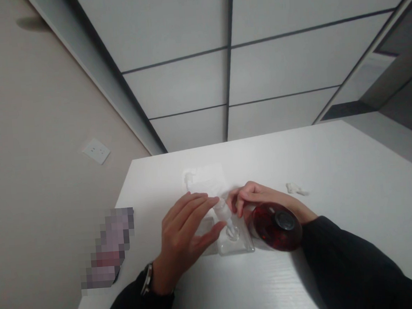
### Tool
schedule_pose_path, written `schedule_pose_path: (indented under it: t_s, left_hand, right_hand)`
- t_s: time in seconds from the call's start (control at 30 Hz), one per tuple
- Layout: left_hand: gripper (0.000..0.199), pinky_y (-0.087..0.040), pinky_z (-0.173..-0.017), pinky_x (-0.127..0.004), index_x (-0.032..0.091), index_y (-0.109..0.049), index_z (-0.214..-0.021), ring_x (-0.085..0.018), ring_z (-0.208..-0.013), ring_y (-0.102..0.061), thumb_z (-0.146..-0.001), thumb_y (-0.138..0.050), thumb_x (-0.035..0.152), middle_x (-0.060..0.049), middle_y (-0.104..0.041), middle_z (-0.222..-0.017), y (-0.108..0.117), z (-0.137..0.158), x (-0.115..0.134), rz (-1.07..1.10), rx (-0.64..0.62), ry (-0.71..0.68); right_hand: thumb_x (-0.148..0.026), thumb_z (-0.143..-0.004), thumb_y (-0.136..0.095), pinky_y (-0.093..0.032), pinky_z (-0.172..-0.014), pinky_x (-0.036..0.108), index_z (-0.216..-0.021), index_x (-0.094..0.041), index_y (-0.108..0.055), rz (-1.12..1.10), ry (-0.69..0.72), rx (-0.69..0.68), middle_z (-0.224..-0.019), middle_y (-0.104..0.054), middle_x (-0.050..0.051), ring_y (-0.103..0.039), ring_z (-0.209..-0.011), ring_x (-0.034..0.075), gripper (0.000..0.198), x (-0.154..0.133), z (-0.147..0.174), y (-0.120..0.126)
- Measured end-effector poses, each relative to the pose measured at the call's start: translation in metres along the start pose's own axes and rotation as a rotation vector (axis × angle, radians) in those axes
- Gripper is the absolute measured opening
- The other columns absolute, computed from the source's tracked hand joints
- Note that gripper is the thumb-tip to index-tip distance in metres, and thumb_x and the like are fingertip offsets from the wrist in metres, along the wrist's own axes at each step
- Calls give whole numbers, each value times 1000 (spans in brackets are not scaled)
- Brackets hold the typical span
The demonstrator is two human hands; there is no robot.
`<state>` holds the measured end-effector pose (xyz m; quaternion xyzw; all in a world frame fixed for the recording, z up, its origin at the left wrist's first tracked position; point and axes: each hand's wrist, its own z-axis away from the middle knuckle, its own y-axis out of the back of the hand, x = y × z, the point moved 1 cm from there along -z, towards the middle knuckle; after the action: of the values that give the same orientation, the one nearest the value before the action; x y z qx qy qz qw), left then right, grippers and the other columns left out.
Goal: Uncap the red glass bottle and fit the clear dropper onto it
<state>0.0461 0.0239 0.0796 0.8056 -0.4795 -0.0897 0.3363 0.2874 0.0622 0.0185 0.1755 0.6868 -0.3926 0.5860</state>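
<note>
Pump (pixel 223 210): above clear bottle (pixel 243 246) — long axis slanted, narrow end towards its mouth.
Left hand (pixel 185 227): half open about pump — firm hold cannot be told.
Right hand (pixel 251 193): curled near clear bottle, grip hidden.

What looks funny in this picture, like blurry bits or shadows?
Head view: the blocky patch hides its details; head view: a soft shadow lies on the table beside the right sleeve; head view: the whitish pump and clear bottle look faint against the pale table.
</note>
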Motion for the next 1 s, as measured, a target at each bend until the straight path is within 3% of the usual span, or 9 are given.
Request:
schedule_pose_path:
  t_s: [0.2, 0.47, 0.73, 0.87, 1.0]
  left_hand:
    - [24, -66, -97, -35, 11, -70, -122, -19, -95, -77, -101, -71, 24, -8, -80, -97, 1, 0, 0, 21, -10, -41]
    - [26, -64, -103, -34, 13, -66, -126, -21, -113, -76, -102, -69, 23, -14, -80, -119, 1, 0, 0, 112, -76, -28]
    - [19, -63, -103, -27, 23, -61, -115, -16, -111, -80, -102, -70, 32, -8, -82, -120, -1, 2, 3, 371, -166, 170]
    - [18, -62, -102, -25, 24, -57, -104, -14, -108, -81, -99, -74, 24, -4, -83, -116, -3, 3, 7, 515, -209, 176]
    - [23, -63, -98, -24, 25, -58, -109, -14, -105, -81, -96, -76, 20, -3, -82, -113, -4, 4, 9, 577, -225, 172]
  right_hand:
    - [-61, -97, -71, -50, -85, 30, -79, -17, -83, -28, 13, -14, -96, -73, 6, -68, -89, 16, 49, -1, -1, -1]
    - [-59, -99, -70, -49, -90, 31, -80, -18, -83, -26, 24, -49, -98, -75, 6, -68, -94, 17, 47, 2, -2, 1]
    - [-59, -100, -68, -51, -83, 29, -81, -17, -84, -23, -16, -52, -103, -74, 7, -68, -92, 16, 48, 4, -2, 4]
    - [-61, -98, -70, -52, -85, 33, -82, -18, -84, -32, 0, -74, -100, -75, 7, -67, -88, 17, 48, 4, -3, 4]
    - [-61, -98, -70, -52, -87, 35, -82, -17, -83, -16, 14, -83, -100, -74, 7, -67, -88, 17, 48, 5, -3, 4]
